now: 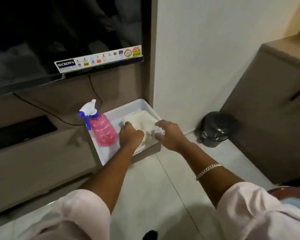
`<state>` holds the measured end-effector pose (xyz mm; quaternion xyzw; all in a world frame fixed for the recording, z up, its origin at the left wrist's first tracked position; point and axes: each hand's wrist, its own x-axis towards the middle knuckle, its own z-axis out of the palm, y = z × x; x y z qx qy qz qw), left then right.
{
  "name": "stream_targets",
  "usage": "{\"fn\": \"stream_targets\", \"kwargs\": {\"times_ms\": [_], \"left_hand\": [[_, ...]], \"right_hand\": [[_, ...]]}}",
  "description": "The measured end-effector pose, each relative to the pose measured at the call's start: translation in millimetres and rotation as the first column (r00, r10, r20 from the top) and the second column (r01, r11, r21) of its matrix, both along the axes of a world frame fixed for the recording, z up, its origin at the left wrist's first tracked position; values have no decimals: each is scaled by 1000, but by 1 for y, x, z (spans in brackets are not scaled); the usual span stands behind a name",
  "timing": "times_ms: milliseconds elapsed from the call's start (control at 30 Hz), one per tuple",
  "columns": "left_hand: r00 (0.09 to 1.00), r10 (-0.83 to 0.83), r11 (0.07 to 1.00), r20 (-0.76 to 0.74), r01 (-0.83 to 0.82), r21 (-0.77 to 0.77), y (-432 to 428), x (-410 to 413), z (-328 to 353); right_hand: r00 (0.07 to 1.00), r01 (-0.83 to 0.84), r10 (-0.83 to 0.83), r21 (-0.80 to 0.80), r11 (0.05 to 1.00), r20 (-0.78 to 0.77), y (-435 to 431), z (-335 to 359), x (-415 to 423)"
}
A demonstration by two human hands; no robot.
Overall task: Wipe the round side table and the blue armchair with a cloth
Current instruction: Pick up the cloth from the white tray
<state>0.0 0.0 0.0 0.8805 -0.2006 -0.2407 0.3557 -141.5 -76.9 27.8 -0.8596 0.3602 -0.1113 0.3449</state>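
Observation:
A white cloth (pixel 142 121) lies bunched in a white tray (pixel 109 153) on a low brown TV cabinet. My left hand (pixel 130 135) presses on the cloth's left side, fingers curled into it. My right hand (pixel 170 134) grips the cloth's right edge with bent fingers. A pink spray bottle (pixel 103 130) with a blue and white trigger stands in the tray's left part, just left of my left hand. The round side table and the blue armchair are out of view.
A dark TV screen (pixel 64 32) hangs above the cabinet (pixel 42 161), with cables trailing down. A small black pedal bin (pixel 216 129) stands on the tiled floor by the white wall. A brown cupboard (pixel 274 110) rises at the right.

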Motion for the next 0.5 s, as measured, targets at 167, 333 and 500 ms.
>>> {"fn": "stream_targets", "kwargs": {"times_ms": [167,333,500], "left_hand": [[783,273,938,-559,-345,-26,-12,24,-26],[706,291,901,-646,-430,-64,-31,34,-28],[751,109,851,-651,-410,-329,-35,26,-1]], "right_hand": [[961,-104,71,-112,988,-268,-9,-30,44],[949,-167,141,-71,983,-281,-16,-40,47],[981,182,-180,-25,983,77,-21,-23,18]]}}
